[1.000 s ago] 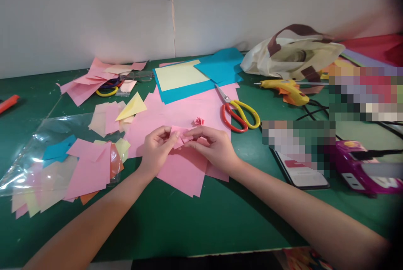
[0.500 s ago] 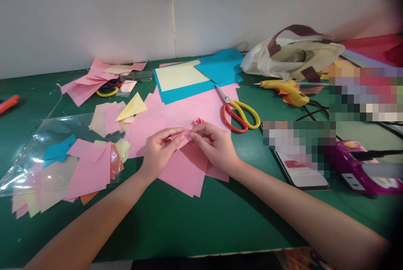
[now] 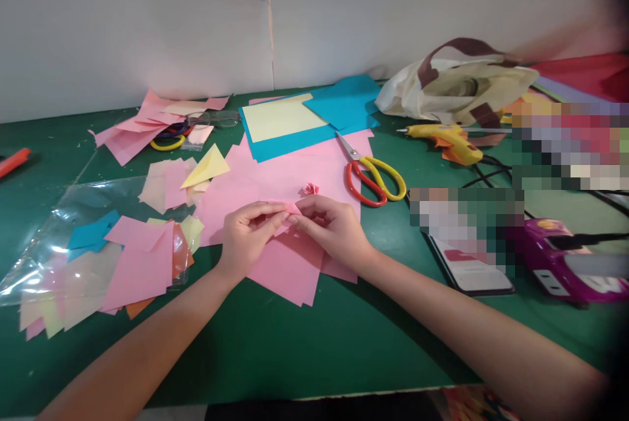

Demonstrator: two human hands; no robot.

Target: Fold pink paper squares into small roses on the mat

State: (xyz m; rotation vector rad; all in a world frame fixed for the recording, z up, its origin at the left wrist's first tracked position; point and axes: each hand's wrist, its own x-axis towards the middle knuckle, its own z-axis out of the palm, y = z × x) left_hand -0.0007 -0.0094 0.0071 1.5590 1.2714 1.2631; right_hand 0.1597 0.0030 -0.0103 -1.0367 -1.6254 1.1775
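A small folded piece of pink paper (image 3: 291,209) is pinched between both hands, mostly hidden by the fingers. My left hand (image 3: 249,236) grips it from the left, thumb against forefinger. From the other side my right hand (image 3: 335,228) holds it the same way, the two thumbs nearly meeting. Just beyond my right fingers lies a small pink paper flower (image 3: 309,189). Beneath the hands are stacked pink sheets (image 3: 295,274). Scissors (image 3: 376,179) with one red and one yellow handle lie to the right, slightly open.
Loose paper pieces and a clear plastic bag (image 3: 44,257) lie left. Blue sheets (image 3: 348,103) and a cream sheet (image 3: 285,118) are behind. On the right are a yellow glue gun (image 3: 437,139), a cloth bag (image 3: 407,90), a phone (image 3: 479,274) and a purple power strip (image 3: 555,270).
My fingers have drawn closer together over the pink paper, and its held part has turned slightly. My right hand sits a little lower, so the flower shows more. Everything around stays put.
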